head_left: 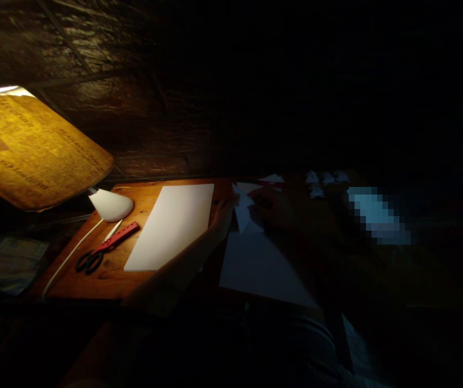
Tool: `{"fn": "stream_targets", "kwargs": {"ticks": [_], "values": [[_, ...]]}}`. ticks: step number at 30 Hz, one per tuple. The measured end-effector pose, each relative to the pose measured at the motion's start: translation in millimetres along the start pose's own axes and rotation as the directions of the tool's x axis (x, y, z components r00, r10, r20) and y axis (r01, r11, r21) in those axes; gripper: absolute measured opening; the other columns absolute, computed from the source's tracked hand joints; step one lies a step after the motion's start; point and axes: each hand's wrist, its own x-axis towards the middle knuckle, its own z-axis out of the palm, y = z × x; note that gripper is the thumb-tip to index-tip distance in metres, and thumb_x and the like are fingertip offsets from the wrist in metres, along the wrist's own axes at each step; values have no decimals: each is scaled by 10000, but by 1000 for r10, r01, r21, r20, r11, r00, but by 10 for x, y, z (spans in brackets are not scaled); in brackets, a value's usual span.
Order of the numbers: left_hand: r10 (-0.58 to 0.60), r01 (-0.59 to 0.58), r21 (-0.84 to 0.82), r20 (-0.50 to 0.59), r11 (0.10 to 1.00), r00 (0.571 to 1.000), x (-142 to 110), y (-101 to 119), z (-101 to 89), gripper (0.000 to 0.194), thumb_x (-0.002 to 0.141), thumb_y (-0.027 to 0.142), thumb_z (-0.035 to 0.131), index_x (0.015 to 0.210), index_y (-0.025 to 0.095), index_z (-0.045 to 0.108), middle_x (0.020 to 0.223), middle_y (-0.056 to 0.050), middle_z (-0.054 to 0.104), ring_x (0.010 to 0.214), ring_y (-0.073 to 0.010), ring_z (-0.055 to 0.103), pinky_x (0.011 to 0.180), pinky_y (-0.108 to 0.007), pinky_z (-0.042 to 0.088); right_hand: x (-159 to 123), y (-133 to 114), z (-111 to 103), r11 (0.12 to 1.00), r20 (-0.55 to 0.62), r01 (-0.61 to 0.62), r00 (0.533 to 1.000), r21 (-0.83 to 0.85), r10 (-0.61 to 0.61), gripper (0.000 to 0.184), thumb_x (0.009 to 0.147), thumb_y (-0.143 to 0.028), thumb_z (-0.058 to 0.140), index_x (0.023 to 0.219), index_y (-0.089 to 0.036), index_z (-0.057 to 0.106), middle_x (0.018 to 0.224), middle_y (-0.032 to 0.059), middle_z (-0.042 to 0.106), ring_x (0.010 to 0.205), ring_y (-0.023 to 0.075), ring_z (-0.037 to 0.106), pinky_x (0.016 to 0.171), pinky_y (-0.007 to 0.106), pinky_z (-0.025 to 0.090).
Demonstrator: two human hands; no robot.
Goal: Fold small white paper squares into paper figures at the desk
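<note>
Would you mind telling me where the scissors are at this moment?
In the head view, the scissors lie on the left part of the wooden table, below the white lamp base and left of the lamplit sheet.

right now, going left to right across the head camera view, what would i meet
Yellow printed lampshade → lit white paper → left hand → folded white paper → right hand → small folded paper pieces
</note>
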Motion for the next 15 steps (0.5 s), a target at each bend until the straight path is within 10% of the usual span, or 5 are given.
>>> {"fn": "stream_targets", "kwargs": {"ticks": [4, 15], "values": [[5, -5, -17, -2, 1000, 1000, -10, -6, 18, 535, 719, 689, 827, 735, 182, 659, 658, -17, 632, 591, -145, 551, 572, -276, 423, 12, -75, -26, 999, -52, -23, 998, -25, 22, 164, 910, -278, 664, 1001, -205, 780, 980, 88, 801, 853, 233, 713, 766, 337, 536], [177, -174, 193, 0, 966, 984, -18, -6, -19, 126, 750, 209, 812, 793, 179, 698, 727, 0, 654, 657, -142, 571, 598, -224, 415, 49, -45, 10, 976, -129, -159, 975, 150, 179, 141, 849, -333, 662, 802, -209, 709, 829, 42, 737, 782, 206, 641, 731, 314, 486]]}}
